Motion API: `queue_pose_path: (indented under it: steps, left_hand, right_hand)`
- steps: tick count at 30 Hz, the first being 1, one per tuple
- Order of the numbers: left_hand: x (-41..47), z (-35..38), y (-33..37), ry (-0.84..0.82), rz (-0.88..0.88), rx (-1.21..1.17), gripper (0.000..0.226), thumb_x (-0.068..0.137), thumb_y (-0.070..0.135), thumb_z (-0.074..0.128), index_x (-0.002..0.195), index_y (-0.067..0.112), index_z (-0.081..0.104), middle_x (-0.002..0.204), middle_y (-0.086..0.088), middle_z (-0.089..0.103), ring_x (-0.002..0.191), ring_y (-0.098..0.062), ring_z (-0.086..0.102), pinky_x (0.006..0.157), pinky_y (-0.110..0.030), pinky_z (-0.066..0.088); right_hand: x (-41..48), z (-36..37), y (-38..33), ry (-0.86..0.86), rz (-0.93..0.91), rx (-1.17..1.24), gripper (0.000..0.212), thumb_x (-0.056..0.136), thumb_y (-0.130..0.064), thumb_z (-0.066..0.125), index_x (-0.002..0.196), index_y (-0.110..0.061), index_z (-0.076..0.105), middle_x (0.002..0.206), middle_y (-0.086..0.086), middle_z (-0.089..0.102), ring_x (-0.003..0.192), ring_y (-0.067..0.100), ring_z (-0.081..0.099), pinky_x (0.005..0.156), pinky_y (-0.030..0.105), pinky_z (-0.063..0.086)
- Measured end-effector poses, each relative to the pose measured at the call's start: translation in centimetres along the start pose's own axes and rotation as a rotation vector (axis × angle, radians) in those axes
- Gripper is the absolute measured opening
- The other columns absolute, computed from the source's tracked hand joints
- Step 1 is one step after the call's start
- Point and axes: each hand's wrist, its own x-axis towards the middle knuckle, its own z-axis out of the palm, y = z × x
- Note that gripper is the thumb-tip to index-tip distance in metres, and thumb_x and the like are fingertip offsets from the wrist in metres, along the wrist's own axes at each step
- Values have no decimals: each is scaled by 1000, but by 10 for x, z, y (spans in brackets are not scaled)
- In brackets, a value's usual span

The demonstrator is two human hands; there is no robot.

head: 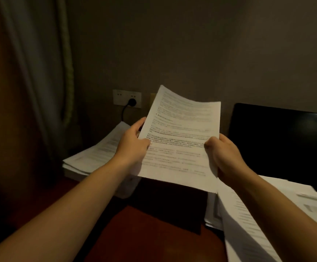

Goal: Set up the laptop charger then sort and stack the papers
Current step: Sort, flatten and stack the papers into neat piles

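Held sheets [178, 140]: a thin sheaf of white printed pages, in the air above the middle of the bench [154, 233], tilted with the top edge away from me and the top left corner highest. Print is in lines and too blurred to read. Left hand [133, 146] grips the sheaf at its left edge, thumb on the printed face, fingers [139, 123] curled round behind it. Right hand [224, 157] grips the right edge lower down, thumb on the front, the other fingers hidden behind the paper. Both sets of fingers are clamped on the sheaf, so it hangs between my two hands. Left stack [95, 154]: a thick pile of printed pages lying flat on the bench at the far left, below and behind my left hand, edges a little uneven. Right pile [267, 214]: more printed pages spread loosely on the bench at the right, partly under my right forearm, several sheets askew. Laptop [278, 140]: open behind the right pile, screen dark. Plug [132, 101]: black, seated in the white wall socket [126, 99] behind the left stack; its black cable [123, 112] runs down out of sight behind the papers. Curtain [40, 72] hangs at the far left. Room is dim.
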Motion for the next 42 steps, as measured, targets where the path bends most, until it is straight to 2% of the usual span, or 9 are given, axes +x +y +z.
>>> queue_pose_path:
  steps: [6,8,10,14,20,25,29,35,42]
  left_hand:
    - [29,-77,-22,92,-116,208,77,92,-4,61,152,37,36,135,-1,60,106,-21,66,63,-26,58]
    - [36,-96,-34,96,-151,250,69,93,-4,61,149,32,44,134,-4,59,105,-22,66,58,-22,56]
    - [45,-109,-47,86,-182,290,53,95,-3,59,140,25,56,140,-5,56,112,-26,65,69,-26,60]
    - [63,-123,-66,67,-161,481,41,97,0,58,134,17,63,146,-6,53,128,-27,56,101,-36,51]
    - [78,-126,-89,47,-128,686,37,100,7,56,134,20,62,146,-6,53,129,-28,53,103,-34,47]
    - [76,-122,-100,-20,-159,962,37,104,32,44,139,33,57,148,-4,49,135,-32,43,114,-48,32]
    - [75,-119,-96,-75,-193,1003,44,102,42,40,144,31,48,150,-7,43,134,-32,43,113,-50,30]
    - [59,-91,-81,-143,-170,1150,66,101,55,33,159,33,10,166,-9,9,150,-34,12,118,-58,12]
    - [26,-20,-45,-230,-2,1049,78,99,61,38,159,36,-3,168,-6,-8,154,-30,-5,119,-60,4]
  right_hand:
    - [19,76,16,-88,141,-26,22,100,1,45,108,-7,63,100,8,71,86,24,71,63,33,55]
    - [23,97,24,-131,173,-50,24,99,3,47,114,-8,61,110,11,70,95,28,71,73,39,60]
    - [27,114,31,-137,168,-136,35,96,5,51,127,-12,57,119,10,68,105,31,69,88,48,59]
    - [34,135,42,-95,71,-336,72,89,7,61,152,-16,36,131,10,61,119,31,63,94,50,57]
    - [38,150,51,-78,-83,-728,41,91,-20,65,132,-13,57,125,9,63,99,21,65,87,38,58]
    - [30,159,61,-226,-50,-1099,51,89,-55,57,128,-25,47,139,7,42,127,27,43,104,49,43]
    - [31,160,62,-287,-24,-1067,63,86,-64,53,132,-24,41,140,4,45,126,26,44,105,53,42]
    - [31,140,53,-249,-82,-980,75,92,-68,46,149,-19,39,155,7,37,143,27,31,115,53,34]
    - [27,71,43,-160,-67,-867,65,90,-68,47,132,-20,59,136,5,57,129,25,49,108,48,42]
